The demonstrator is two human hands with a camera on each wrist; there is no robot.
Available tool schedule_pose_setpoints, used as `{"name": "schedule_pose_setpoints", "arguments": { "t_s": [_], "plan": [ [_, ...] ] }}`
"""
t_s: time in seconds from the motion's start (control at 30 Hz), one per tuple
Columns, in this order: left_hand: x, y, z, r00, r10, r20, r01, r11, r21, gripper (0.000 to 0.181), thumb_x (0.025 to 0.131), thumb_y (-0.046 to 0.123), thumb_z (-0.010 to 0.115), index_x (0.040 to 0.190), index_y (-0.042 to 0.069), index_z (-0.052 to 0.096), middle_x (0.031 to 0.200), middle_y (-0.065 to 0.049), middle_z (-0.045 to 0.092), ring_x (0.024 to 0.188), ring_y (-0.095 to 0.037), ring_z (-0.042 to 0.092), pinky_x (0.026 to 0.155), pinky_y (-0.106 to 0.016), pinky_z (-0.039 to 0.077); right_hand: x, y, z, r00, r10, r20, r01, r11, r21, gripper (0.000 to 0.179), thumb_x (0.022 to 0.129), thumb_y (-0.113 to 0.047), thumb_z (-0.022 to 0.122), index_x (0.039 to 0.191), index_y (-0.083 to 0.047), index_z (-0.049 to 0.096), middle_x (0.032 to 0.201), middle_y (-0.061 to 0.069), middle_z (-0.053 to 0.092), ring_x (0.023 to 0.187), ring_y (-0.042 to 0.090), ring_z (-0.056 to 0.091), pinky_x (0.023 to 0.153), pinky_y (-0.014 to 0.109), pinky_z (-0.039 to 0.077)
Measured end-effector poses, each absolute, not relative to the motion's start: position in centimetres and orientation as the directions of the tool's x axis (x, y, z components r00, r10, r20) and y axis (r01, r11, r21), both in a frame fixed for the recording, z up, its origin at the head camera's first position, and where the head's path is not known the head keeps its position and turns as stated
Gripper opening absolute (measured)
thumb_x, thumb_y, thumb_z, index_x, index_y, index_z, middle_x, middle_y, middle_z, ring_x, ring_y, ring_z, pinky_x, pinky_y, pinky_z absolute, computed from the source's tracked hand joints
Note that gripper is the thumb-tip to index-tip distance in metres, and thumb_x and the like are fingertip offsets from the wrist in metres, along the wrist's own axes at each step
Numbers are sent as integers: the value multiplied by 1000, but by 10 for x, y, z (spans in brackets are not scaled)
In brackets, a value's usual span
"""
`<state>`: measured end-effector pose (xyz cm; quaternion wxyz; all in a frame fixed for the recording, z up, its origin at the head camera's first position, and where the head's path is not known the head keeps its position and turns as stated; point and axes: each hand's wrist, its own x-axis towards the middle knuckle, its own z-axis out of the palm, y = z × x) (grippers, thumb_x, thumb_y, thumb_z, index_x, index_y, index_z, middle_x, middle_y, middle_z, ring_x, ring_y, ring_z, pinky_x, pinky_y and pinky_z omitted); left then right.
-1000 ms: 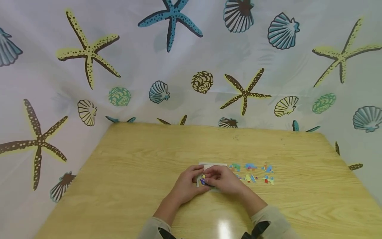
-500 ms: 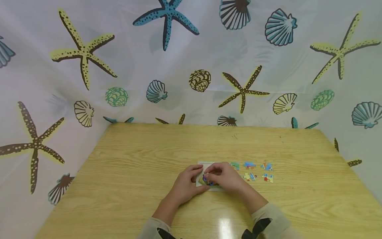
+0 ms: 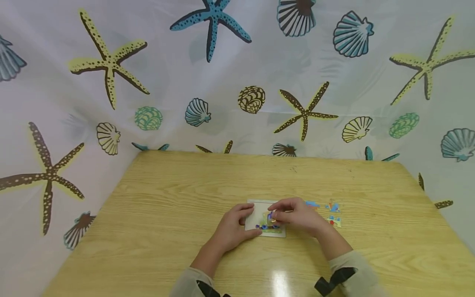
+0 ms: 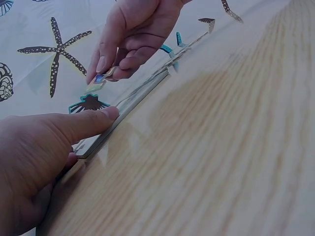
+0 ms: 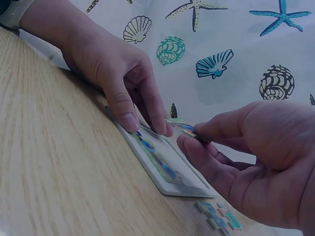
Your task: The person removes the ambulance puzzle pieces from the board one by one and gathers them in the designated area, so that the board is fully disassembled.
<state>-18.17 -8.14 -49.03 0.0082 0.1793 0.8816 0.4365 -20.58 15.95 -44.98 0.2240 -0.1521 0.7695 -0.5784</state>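
A small white puzzle tray (image 3: 259, 201) lies on the table, with a joined strip of colourful pieces (image 5: 158, 160) along its near side. My left hand (image 3: 231, 229) holds the tray at its left end, thumb on the near rim and fingertips at the far left. Between thumb and fingers, my right hand (image 3: 298, 215) pinches a puzzle piece (image 5: 186, 127) with green, blue and yellow on it. The piece is tilted and raised above the tray, as both wrist views show. Part of the tray's right side is hidden by the right hand in the head view.
Loose puzzle pieces lie right of the tray: a blue one (image 3: 312, 204), a blue and orange one (image 3: 332, 207) and a red and yellow one (image 3: 334, 222). Others are partly behind the right hand. A cloth (image 3: 230, 82) printed with starfish and shells hangs around the wooden table (image 3: 178, 185).
My right hand has moved right and up from low over the tray, and the pinched piece now shows. More of the strip in the tray is uncovered. The left hand stays in place.
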Motion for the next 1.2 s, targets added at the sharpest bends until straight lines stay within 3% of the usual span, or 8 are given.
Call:
{"name": "schedule_pose_setpoints", "arguments": {
  "t_s": [0.33,0.63,0.9,1.2],
  "plan": [
    [-182,-81,-494,-941,318,120,291,571,767,71,79,33,86,137,2,59,146,-1,54,99,-13,52,81,-23,45,-195,189,-452,-891,-421,-171,38,306,-951,32,95,-16,68,119,6,68,112,14,72,92,14,71,82,30,60],
    [-181,-82,-491,-940,318,126,297,572,765,69,79,31,86,135,0,60,144,-3,55,97,-13,52,79,-22,44,-187,207,-452,-906,-373,-199,51,370,-927,31,94,-18,71,114,5,68,103,11,74,85,15,70,77,29,60],
    [-182,-82,-491,-938,321,131,303,574,761,68,79,32,86,135,1,61,144,-2,55,92,-11,48,77,-20,40,-180,210,-454,-897,-406,-172,-29,444,-896,27,93,-17,71,110,4,70,90,11,74,77,18,70,69,28,60],
    [-182,-84,-491,-935,323,143,314,573,757,67,79,32,86,134,2,62,144,-1,56,91,-10,49,77,-20,41,-166,192,-451,-972,-229,-49,-130,703,-699,9,87,-16,77,91,-9,73,80,-3,67,71,9,61,63,21,51]
  ]
}}
